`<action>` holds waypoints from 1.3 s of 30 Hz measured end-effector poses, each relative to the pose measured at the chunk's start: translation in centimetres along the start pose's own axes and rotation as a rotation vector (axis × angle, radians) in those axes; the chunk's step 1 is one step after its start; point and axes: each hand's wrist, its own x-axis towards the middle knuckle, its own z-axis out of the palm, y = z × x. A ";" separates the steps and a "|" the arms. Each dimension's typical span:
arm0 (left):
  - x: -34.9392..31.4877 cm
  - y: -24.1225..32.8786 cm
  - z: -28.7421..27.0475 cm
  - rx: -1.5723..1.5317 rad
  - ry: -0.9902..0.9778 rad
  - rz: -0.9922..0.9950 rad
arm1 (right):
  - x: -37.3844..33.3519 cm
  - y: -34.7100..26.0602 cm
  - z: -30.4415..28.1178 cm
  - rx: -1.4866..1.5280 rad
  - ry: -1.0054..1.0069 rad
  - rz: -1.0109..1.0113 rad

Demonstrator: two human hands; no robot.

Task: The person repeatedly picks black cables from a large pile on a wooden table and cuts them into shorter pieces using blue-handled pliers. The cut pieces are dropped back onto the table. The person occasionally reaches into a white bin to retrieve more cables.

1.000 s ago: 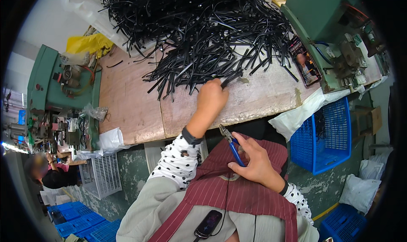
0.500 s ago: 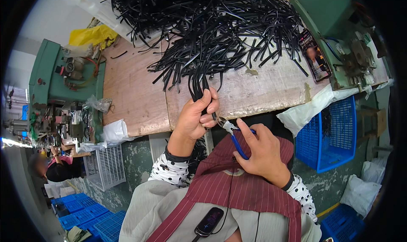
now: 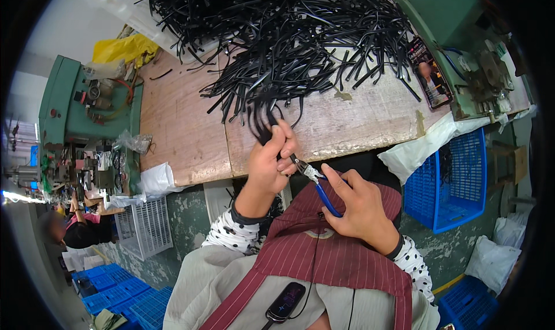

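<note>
My left hand [image 3: 269, 162] is closed around a small bunch of black strips [image 3: 264, 127] at the table's front edge; their far ends fan out, blurred, toward the pile. In my right hand [image 3: 361, 205] is a pair of blue-handled pliers [image 3: 326, 200], with white wrapping near the joint. Their metal jaws meet the end of one strip that sticks out below my left fingers. Whether the jaws are fully closed is too small to tell. Beyond my hands, a large heap of loose black strips [image 3: 277, 35] covers the back of the wooden table [image 3: 185, 127].
Green machines stand at left [image 3: 60, 107] and right [image 3: 445, 17]. A phone [image 3: 429, 75] leans against the right one. Below the table edge are a blue crate [image 3: 419, 197] and a white crate [image 3: 144, 229]. Another person [image 3: 87, 229] is at far left, near stacked blue crates [image 3: 110, 284].
The jaws of the pliers have closed up somewhat on the strip end. The strips in my left hand have shifted slightly left and blurred. Both hands stay in nearly the same place.
</note>
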 end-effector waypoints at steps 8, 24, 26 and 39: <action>-1.2 -3.6 2.0 0.411 0.132 0.744 | -0.1 0.0 0.0 0.262 -0.091 0.130; 5.4 0.3 0.4 0.701 0.228 0.435 | -1.0 0.7 0.2 0.290 -0.132 0.298; 10.2 0.9 -1.0 1.493 0.288 0.927 | -1.1 0.7 0.5 0.278 -0.132 0.279; 9.5 -1.4 -2.4 1.954 0.134 0.802 | -2.0 1.4 0.0 0.204 -0.105 0.271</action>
